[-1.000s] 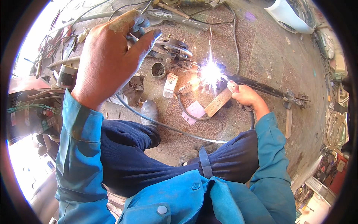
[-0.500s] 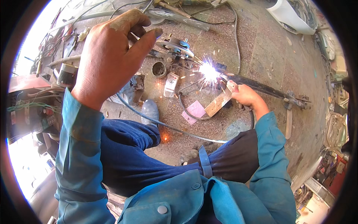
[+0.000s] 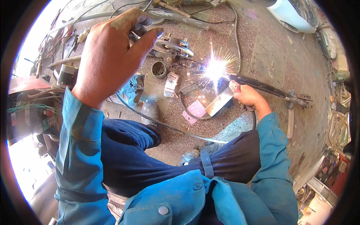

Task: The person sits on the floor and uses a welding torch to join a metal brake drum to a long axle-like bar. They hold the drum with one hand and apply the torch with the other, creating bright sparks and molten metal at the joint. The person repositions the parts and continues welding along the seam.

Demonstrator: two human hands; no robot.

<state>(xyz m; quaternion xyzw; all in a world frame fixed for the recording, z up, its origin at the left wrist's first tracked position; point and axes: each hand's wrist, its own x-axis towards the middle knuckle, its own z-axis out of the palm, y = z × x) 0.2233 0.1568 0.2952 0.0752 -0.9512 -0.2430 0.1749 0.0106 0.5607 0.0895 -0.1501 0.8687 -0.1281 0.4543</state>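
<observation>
My right hand [image 3: 249,98] is closed around a welding torch, its tip at a bright white arc [image 3: 217,70] throwing sparks. The glare hides the tip and the spot being welded. The arc burns at a black metal bar [image 3: 262,86], which runs right from a round hub with studs [image 3: 174,46]. My left hand [image 3: 112,60] is raised over the floor left of the hub, fingers bent and thumb apart, with nothing visible in it. Beneath the right hand lies a flat board [image 3: 220,102], beside a pink sheet [image 3: 195,111].
A hose [image 3: 172,128] loops across the floor in front of my legs. Near the hub sit a round cup [image 3: 159,69] and a small white pack [image 3: 171,84]. Cables and a machine with loose wires [image 3: 33,105] crowd the left. A white curved panel [image 3: 292,17] lies far right.
The arc's glare has grown and shifted slightly right, with sparks spreading around it. Glowing sparks near my foot have gone. Both hands stay nearly in place.
</observation>
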